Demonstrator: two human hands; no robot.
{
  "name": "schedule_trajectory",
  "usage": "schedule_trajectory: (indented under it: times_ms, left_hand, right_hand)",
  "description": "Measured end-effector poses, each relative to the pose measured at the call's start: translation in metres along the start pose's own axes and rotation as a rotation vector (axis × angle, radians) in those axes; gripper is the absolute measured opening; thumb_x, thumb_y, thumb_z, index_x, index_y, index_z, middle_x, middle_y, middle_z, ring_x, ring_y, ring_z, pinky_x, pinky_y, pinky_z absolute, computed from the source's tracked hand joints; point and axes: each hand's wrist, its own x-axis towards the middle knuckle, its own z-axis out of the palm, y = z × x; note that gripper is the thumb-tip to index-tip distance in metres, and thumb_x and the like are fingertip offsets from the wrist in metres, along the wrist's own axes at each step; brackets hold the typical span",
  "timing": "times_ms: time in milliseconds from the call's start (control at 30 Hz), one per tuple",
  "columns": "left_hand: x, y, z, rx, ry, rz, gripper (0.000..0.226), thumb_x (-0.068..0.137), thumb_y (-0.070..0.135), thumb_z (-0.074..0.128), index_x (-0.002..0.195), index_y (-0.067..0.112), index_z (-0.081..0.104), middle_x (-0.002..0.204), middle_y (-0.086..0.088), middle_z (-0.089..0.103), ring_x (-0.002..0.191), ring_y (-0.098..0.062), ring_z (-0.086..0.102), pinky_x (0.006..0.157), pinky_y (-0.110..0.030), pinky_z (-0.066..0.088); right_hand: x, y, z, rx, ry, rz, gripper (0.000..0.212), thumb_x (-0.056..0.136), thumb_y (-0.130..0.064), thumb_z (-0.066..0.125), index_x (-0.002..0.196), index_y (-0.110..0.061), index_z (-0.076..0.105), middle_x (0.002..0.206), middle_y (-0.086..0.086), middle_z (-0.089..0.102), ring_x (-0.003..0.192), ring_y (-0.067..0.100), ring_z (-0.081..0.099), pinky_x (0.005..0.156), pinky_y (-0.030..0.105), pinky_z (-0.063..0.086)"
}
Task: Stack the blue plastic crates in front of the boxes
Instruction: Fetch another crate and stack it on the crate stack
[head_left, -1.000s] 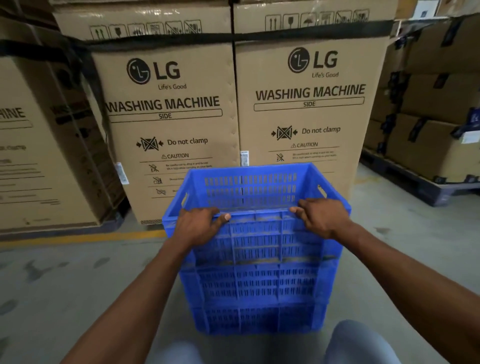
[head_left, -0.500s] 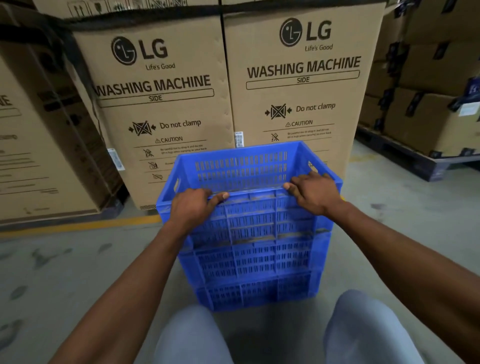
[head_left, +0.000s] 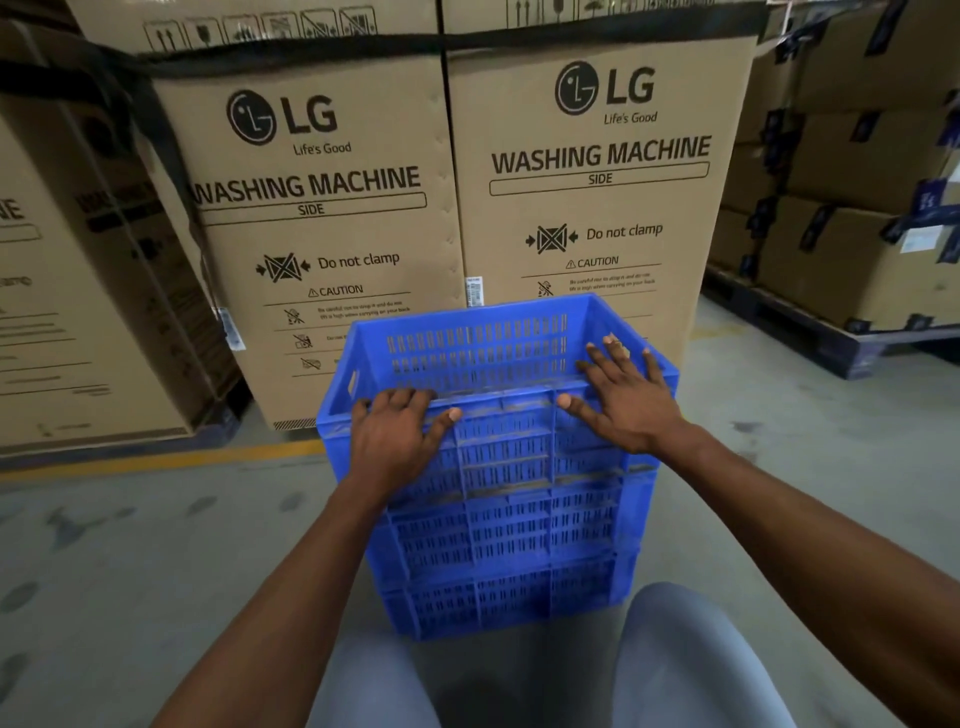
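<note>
Warehouse concrete floor (head_left: 130, 545) is carrying the stack of blue slotted plastic crates (head_left: 498, 509), sitting right in front of the tall LG washing-machine cardboard boxes (head_left: 597, 171). Crates are looking rigid, light, empty on top; best grabbed at the rim or side handle slots. Left hand (head_left: 400, 434) is curling over the near rim; right hand (head_left: 623, 400) is lying flat, fingers spread. Lower crates' interiors and the stack's far side are staying hidden.

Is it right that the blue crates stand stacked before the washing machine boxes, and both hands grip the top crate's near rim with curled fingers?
Not quite. In the head view only the left hand curls over the top crate's near rim; the right hand lies with fingers spread straight. The rest holds.
</note>
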Motion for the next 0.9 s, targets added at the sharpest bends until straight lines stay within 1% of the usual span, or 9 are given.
schedule_trajectory:
  times_ms: [200,267,400,500,600,700,767,833,900]
  left_hand:
    - [0.003,-0.008,0.012,0.055,0.044,0.04,0.077,0.099,0.078,0.017,0.14,0.028,0.058,0.136,-0.002,0.062,0.133,-0.031,0.052,0.106,-0.058,0.036]
    - [0.004,-0.005,0.007,0.043,0.013,0.022,0.071,0.1,0.076,0.022,0.138,0.029,0.059,0.133,-0.001,0.063,0.132,-0.03,0.051,0.106,-0.058,0.036]
    - [0.015,0.006,-0.022,0.013,-0.243,-0.056,0.072,0.099,0.077,0.023,0.14,0.028,0.057,0.135,-0.004,0.063,0.135,-0.031,0.048,0.11,-0.061,0.031]
    - [0.03,0.014,-0.052,-0.015,-0.39,-0.09,0.079,0.094,0.081,0.019,0.136,0.027,0.057,0.13,-0.006,0.066,0.13,-0.032,0.051,0.107,-0.059,0.035]
    - [0.049,0.022,-0.091,-0.049,-0.458,-0.11,0.079,0.093,0.083,0.019,0.128,0.026,0.059,0.125,-0.008,0.067,0.125,-0.034,0.055,0.104,-0.059,0.036]
    - [0.07,0.03,-0.139,-0.081,-0.516,-0.114,0.089,0.087,0.088,0.014,0.133,0.026,0.058,0.128,-0.009,0.066,0.127,-0.036,0.054,0.104,-0.058,0.038]
    - [0.082,0.038,-0.176,-0.121,-0.535,-0.111,0.092,0.085,0.089,0.012,0.135,0.026,0.058,0.128,-0.009,0.066,0.126,-0.037,0.055,0.103,-0.056,0.041]
    - [0.091,0.047,-0.214,-0.181,-0.561,-0.104,0.094,0.084,0.091,0.01,0.131,0.027,0.06,0.123,-0.009,0.067,0.12,-0.037,0.058,0.098,-0.054,0.047]
    - [0.097,0.057,-0.253,-0.25,-0.607,-0.103,0.099,0.081,0.095,0.006,0.13,0.029,0.06,0.121,-0.009,0.068,0.115,-0.037,0.062,0.093,-0.052,0.052]
  right_hand:
    - [0.001,-0.001,0.003,0.007,0.013,-0.002,0.093,0.088,-0.087,0.008,0.159,-0.029,0.025,0.17,-0.004,0.006,0.156,0.015,-0.01,0.122,0.059,-0.008]
    - [0.001,0.0,0.001,0.02,-0.015,0.006,0.094,0.087,-0.089,0.007,0.158,-0.03,0.026,0.17,-0.005,0.006,0.156,0.014,-0.01,0.122,0.059,-0.008]
    - [0.008,-0.003,-0.02,0.076,-0.207,0.045,0.099,0.083,-0.092,0.004,0.158,-0.031,0.026,0.17,-0.004,0.003,0.156,0.015,-0.012,0.121,0.062,-0.009]
    - [0.016,-0.009,-0.05,0.107,-0.379,0.073,0.103,0.082,-0.093,0.006,0.16,-0.028,0.02,0.17,-0.001,-0.004,0.156,0.016,-0.014,0.119,0.065,-0.01]
    - [0.023,-0.018,-0.086,0.101,-0.475,0.074,0.102,0.085,-0.087,0.015,0.161,-0.019,0.019,0.17,0.004,-0.005,0.156,0.019,-0.011,0.12,0.067,-0.002]
    - [0.025,-0.031,-0.132,0.119,-0.56,0.07,0.094,0.091,-0.079,0.029,0.161,-0.017,0.017,0.17,0.007,-0.003,0.157,0.022,-0.007,0.12,0.066,0.005]
    - [0.024,-0.039,-0.167,0.132,-0.594,0.063,0.084,0.095,-0.07,0.04,0.159,-0.018,0.023,0.17,0.008,0.002,0.157,0.023,-0.003,0.121,0.064,0.011]
    - [0.02,-0.046,-0.207,0.152,-0.614,0.068,0.074,0.096,-0.063,0.047,0.154,-0.019,0.034,0.167,0.012,0.015,0.156,0.026,0.01,0.12,0.06,0.021]
    - [0.013,-0.052,-0.251,0.189,-0.612,0.087,0.066,0.095,-0.059,0.052,0.148,-0.019,0.044,0.157,0.014,0.034,0.148,0.03,0.029,0.114,0.053,0.035]
